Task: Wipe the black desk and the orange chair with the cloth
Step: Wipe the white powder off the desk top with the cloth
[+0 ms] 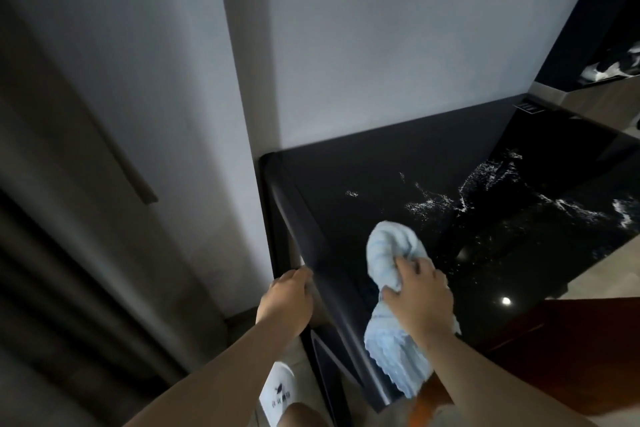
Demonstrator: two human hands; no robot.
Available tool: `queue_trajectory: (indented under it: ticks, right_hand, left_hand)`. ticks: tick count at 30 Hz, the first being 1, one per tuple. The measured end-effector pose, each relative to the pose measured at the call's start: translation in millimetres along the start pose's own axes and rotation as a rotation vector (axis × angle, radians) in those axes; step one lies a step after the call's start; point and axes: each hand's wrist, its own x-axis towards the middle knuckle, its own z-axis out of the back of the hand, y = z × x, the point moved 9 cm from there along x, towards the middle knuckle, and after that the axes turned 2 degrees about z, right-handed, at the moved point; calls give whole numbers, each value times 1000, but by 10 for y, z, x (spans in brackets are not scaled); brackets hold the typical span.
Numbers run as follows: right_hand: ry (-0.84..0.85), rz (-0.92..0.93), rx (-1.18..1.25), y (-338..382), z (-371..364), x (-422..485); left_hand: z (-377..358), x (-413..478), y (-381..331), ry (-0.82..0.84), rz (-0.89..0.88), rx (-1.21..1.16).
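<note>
The right hand [420, 302] has a closed grip on the pale cloth [388, 253] at the black worktop's [381, 177] near-left corner, left hand [289, 298] curled on its edge; droplets remain farther right, and the orange chair [554, 350] looks untouched.

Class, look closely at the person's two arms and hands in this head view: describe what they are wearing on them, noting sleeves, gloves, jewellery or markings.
Both forearms are bare, with no sleeve reaching into view. The left hand and the right hand wear no gloves, and no ring, watch, bracelet or marking shows on either hand or wrist. The picture is slightly blurred, so very small details cannot be ruled out.
</note>
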Motion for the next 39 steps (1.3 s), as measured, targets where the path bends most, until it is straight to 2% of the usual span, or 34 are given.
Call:
queue_trajectory:
  ticks: [1, 3, 5, 7, 8, 10, 12, 14, 17, 21, 23, 25, 28, 30, 32, 37, 39]
  right_hand:
    - [-40, 2, 72, 8, 78, 5]
    - [-116, 147, 103, 197, 128, -133]
    - [-86, 348, 27, 446, -23, -399]
    - [-52, 429, -6, 447, -171, -515]
    - [-37, 404, -26, 349, -196, -459]
    - [-18, 226, -63, 39, -193, -247]
    - [-58, 66, 15, -180, -81, -85]
    - [-164, 161, 84, -31, 42, -115]
    - [-159, 377, 56, 307, -41, -412]
    - [-107, 278, -27, -5, -146, -270]
    - [-115, 185, -57, -264, -75, -105]
    - [-153, 174, -32, -374, 12, -62]
    - [-154, 428, 2, -186, -16, -286]
    - [-126, 521, -7, -169, -80, -377]
    - [-131, 495, 18, -352, -93, -237]
    - [-235, 284, 110, -1051, 121, 232]
    - [-298, 308, 185, -1049, 261, 190]
  left_hand:
    - [-32, 0, -12, 6, 1, -6]
    - [-107, 6, -45, 27, 11, -14]
    - [-156, 9, -95, 29, 22, 3]
    - [-190, -5, -152, 27, 8, 7]
    - [-208, -5, -189, 27, -18, 1]
    - [-240, 9, -243, 31, -55, 5]
    - [-271, 37, -302, 33, -67, -14]
    - [-305, 51, -366, 20, -78, -20]
    - [-386, 24, -371, 15, -47, -26]
    - [-456, 8, -315, 10, -18, -12]
    - [-469, 13, -349, -13, -15, -22]
    - [-498, 15, -425, -29, -10, -39]
    - [-584, 11, -536, -51, 18, -37]
    - [-647, -2, -569, -73, 58, -25]
    - [-732, -24, -599, -85, 109, -8]
    - [-927, -99, -721, -99, 203, 71]
    - [-955, -108, -742, -136, 245, 85]
